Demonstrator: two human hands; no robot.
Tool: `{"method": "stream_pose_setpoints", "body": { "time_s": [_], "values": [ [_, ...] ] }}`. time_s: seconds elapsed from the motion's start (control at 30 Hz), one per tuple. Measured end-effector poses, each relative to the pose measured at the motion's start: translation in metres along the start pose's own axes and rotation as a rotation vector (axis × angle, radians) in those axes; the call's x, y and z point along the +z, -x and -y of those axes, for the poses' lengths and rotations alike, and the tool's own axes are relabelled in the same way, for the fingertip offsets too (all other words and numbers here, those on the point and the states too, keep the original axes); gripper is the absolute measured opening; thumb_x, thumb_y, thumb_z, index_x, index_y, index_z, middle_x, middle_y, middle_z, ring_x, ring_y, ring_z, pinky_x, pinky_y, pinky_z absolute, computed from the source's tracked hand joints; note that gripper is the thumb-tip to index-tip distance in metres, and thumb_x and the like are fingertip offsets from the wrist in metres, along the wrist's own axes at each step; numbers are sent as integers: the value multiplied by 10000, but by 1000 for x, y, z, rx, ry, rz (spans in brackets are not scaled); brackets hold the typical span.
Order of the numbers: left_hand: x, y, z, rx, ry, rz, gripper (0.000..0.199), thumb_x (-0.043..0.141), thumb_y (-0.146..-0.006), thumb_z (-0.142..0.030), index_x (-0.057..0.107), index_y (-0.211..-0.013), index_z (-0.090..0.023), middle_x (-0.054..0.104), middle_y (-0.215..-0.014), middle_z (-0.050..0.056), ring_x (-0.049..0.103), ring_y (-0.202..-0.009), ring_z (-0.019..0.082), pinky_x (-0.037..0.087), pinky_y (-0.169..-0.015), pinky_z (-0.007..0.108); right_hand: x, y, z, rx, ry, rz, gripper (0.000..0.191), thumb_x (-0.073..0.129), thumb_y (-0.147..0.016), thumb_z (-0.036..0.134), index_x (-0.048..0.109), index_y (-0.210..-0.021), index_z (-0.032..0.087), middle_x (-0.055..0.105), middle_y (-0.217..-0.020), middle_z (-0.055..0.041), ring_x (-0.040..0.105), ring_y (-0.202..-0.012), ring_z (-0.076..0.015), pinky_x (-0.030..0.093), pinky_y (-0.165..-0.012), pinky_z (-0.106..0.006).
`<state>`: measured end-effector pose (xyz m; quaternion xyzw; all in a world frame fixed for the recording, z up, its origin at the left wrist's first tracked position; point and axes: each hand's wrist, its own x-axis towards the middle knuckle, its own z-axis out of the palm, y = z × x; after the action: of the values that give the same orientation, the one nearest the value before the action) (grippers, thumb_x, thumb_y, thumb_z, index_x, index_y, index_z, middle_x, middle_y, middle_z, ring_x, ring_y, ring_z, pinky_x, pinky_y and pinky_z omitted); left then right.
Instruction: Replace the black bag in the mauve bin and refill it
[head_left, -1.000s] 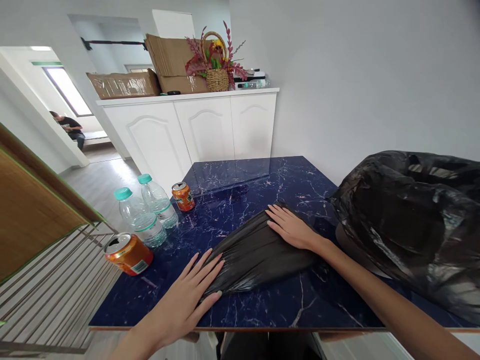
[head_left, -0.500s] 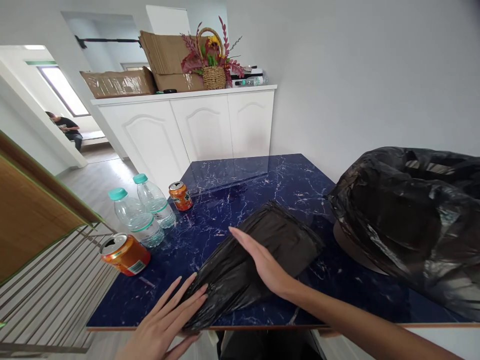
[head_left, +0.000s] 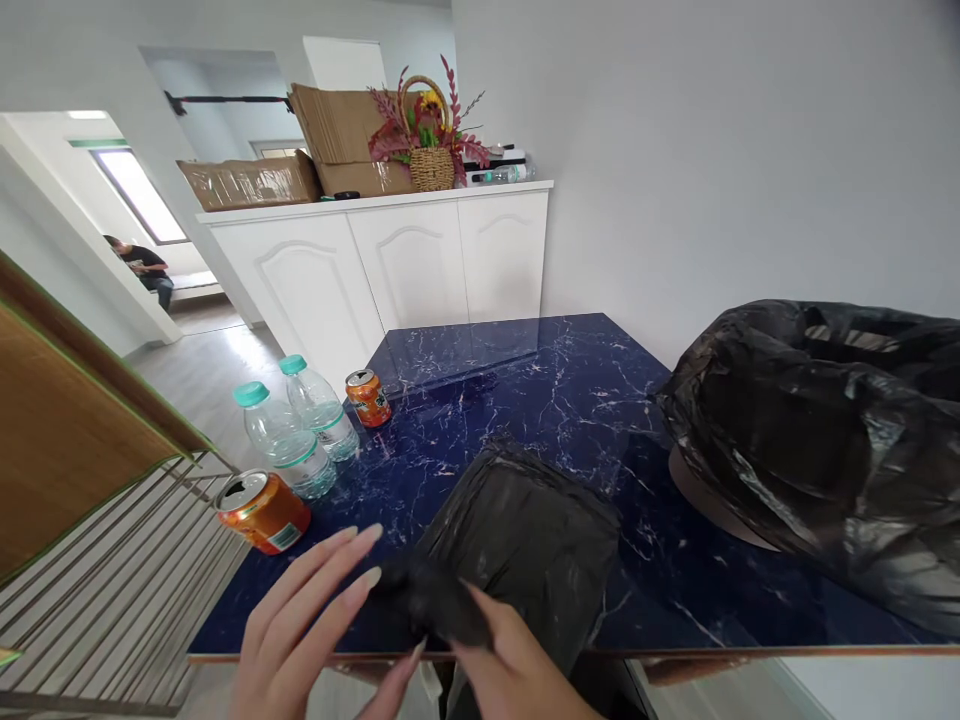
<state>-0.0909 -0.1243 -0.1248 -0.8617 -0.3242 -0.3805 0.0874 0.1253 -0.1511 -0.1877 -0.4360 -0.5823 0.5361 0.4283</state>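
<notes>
A black plastic bag (head_left: 540, 520), flattened and folded, lies on the blue marbled table (head_left: 577, 390). Its near end is lifted and bunched at the front edge, blurred by motion. My right hand (head_left: 517, 665) is closed around that bunched end; most of its fingers are hidden. Just left of it, my left hand (head_left: 300, 620) has its fingers apart, fingertips beside the raised plastic. Whether its thumb touches the bag is unclear. An orange drink can (head_left: 264, 510), opened, stands past the left hand.
Two clear bottles (head_left: 300, 455) with teal caps and another orange can (head_left: 368, 398) stand along the left edge. At right is a bin lined with a black bag (head_left: 795, 430). A metal rack (head_left: 127, 590) sits left, a white cabinet (head_left: 420, 260) behind. A person (head_left: 142, 265) sits far off.
My right hand has moved from lying across the bag to its near end and lifted that end. The bag has turned and shifted toward me. My left hand has come off the plastic.
</notes>
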Motion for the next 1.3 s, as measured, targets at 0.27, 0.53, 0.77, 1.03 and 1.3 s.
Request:
{"method": "stream_pose_setpoints", "body": {
  "time_s": [0.27, 0.53, 0.77, 1.03, 1.3],
  "values": [
    [88, -27, -16, 219, 19, 406, 712, 524, -1107, -273, 216, -1748, -248, 412, -1756, 59, 302, -1664, 302, 380, -1333, 556, -64, -19, -8, 37, -158, -440, 738, 653, -988, 463, 456, -1661, 235, 553, -1648, -121, 559, -1506, -324, 448, -1266, -546],
    [131, -38, -9, 250, 101, 601, 746, 461, -1136, -409, 86, -1764, -264, 230, -1813, 67, 132, -1694, 356, 237, -1361, 660, -95, -24, -2, -219, 515, -517, 646, 457, -1077, 344, 352, -1712, 285, 347, -1782, -46, 325, -1652, -254, 340, -1345, -515],
    [151, -55, -13, 343, 176, 671, 620, 519, -1108, -430, 417, -1681, -216, 444, -1716, 135, 228, -1674, 360, 180, -1367, 694, -102, -38, -19, -77, 948, -146, 688, 262, -1158, 542, 370, -1715, 153, 281, -1790, -108, 192, -1686, -299, 193, -1377, -594],
    [113, -56, 19, 366, 184, 715, 661, 566, -1098, -457, 357, -1705, -299, 413, -1748, 71, 310, -1655, 295, 320, -1357, 569, -125, -20, -27, -33, 996, -165, 720, 293, -1154, 595, 265, -1747, 188, 113, -1816, -82, 79, -1693, -331, 191, -1357, -652],
    [80, -34, 66, 290, 177, 682, 834, 745, -965, -558, 396, -1687, -329, 528, -1678, 88, 483, -1571, 316, 415, -1303, 561, -109, 38, 0, -356, 884, 229, 842, 738, -996, 350, 333, -1728, 254, 368, -1735, -90, 352, -1625, -360, 261, -1355, -602]
  ]
}}
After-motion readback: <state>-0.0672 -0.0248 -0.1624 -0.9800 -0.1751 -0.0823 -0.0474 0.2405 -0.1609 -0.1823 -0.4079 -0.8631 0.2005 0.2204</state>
